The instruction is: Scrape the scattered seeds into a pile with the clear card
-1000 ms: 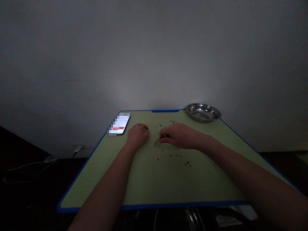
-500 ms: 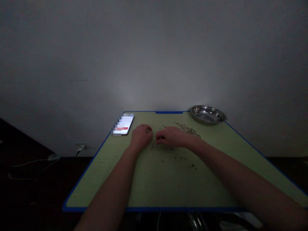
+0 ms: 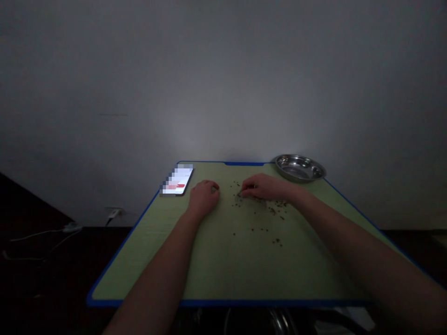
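Observation:
My left hand [image 3: 204,195] rests on the light green table [image 3: 216,265] with its fingers curled. A small greyish spot shows by its thumb, too dim to name. Farther right, my right hand [image 3: 265,187] is closed in a pinch low over the tabletop, above small dark grains [image 3: 272,211] that look like beans or seeds. It grips a clear, flat, thin piece, mostly hidden under the hand and hard to make out. Loose grains lie around its fingertips and to the right of its palm. Several more grains [image 3: 277,241] are scattered nearer to me.
A shallow steel bowl [image 3: 300,168] stands at the table's back right corner. A phone [image 3: 179,180] with a lit screen lies at the left edge. Behind the table rises a grey wall [image 3: 223,83]. A plug with cables [image 3: 113,214] is low at the left.
My right hand has moved right and slightly away from me, from beside the left hand to over the grains, bringing the clear piece along. Grains there look more spread. My left hand stays in place.

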A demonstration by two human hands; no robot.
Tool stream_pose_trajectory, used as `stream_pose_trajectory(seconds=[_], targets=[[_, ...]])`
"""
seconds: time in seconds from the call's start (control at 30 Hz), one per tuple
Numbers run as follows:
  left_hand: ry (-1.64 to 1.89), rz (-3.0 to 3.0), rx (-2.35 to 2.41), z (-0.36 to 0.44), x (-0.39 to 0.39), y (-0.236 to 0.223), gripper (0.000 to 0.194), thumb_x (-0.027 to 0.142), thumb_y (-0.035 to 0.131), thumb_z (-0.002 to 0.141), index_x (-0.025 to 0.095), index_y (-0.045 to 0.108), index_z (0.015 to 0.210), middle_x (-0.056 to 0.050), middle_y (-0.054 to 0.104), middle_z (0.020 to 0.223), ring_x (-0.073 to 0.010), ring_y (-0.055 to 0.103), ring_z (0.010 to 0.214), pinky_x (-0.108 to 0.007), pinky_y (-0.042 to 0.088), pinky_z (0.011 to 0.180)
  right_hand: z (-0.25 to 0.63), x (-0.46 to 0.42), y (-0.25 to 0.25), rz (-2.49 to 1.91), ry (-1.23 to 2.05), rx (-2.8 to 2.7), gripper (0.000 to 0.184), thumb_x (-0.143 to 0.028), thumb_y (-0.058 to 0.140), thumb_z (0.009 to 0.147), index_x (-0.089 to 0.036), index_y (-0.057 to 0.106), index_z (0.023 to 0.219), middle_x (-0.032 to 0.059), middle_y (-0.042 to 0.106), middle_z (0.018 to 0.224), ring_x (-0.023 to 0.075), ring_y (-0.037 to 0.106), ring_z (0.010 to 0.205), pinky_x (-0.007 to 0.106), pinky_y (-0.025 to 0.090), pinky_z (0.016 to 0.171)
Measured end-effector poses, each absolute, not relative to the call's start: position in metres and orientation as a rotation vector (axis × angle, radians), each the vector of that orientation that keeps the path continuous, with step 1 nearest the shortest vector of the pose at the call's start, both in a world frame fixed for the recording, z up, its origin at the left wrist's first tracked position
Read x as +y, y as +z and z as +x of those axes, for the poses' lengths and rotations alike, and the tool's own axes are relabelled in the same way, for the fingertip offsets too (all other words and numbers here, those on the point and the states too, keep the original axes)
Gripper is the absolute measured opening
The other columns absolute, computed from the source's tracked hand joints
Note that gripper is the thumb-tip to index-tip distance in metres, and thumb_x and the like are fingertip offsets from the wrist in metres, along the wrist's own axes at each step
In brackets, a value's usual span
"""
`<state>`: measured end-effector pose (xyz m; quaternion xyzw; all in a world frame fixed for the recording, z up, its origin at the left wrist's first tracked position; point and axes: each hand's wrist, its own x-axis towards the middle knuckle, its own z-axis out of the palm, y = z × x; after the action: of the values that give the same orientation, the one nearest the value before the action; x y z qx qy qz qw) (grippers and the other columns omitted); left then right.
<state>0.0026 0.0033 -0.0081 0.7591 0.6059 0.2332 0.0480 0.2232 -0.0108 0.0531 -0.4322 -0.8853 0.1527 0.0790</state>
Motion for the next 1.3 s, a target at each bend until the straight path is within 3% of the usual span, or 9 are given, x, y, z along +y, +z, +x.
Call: stream_pose_trajectory(seconds=[0.6, 0.93, 1.3], targets=[[0.668, 2.294, 1.881, 0.005, 0.001, -0.005, 0.028, 0.024, 0.048, 0.079, 0.02, 0.069, 0.096, -0.008, 0.065, 0.111, -0.0246, 0.057, 0.108, -0.039, 0.042, 0.097, 0.208, -0.026, 0.04, -1.196, 0.516, -2.795, 0.021, -0.036, 0.06, 0.086, -0.021, 0.074, 0.089, 0.0026, 0.071, 0.079, 0.0145, 0.059, 0.068, 0.025, 0.037, 0.06], [0.646, 2.301, 1.873, 0.004, 0.001, -0.003, 0.029, 0.022, 0.048, 0.079, 0.019, 0.069, 0.097, -0.008, 0.065, 0.113, -0.0238, 0.056, 0.109, -0.037, 0.043, 0.096, 0.173, -0.059, 0.053, -1.031, 0.241, -2.958, 0.02, -0.041, 0.061, 0.085, -0.028, 0.075, 0.092, 0.0009, 0.073, 0.08, 0.0178, 0.062, 0.071, 0.027, 0.037, 0.062], [0.674, 2.318, 1.852, 0.003, 0.004, -0.006, 0.029, 0.024, 0.048, 0.079, 0.02, 0.07, 0.097, -0.008, 0.065, 0.113, -0.0239, 0.057, 0.109, -0.038, 0.043, 0.097, 0.206, -0.069, 0.047, -1.015, 0.416, -2.932, 0.017, -0.034, 0.066, 0.083, -0.022, 0.074, 0.092, 0.0038, 0.073, 0.086, 0.0179, 0.064, 0.079, 0.027, 0.042, 0.072]])
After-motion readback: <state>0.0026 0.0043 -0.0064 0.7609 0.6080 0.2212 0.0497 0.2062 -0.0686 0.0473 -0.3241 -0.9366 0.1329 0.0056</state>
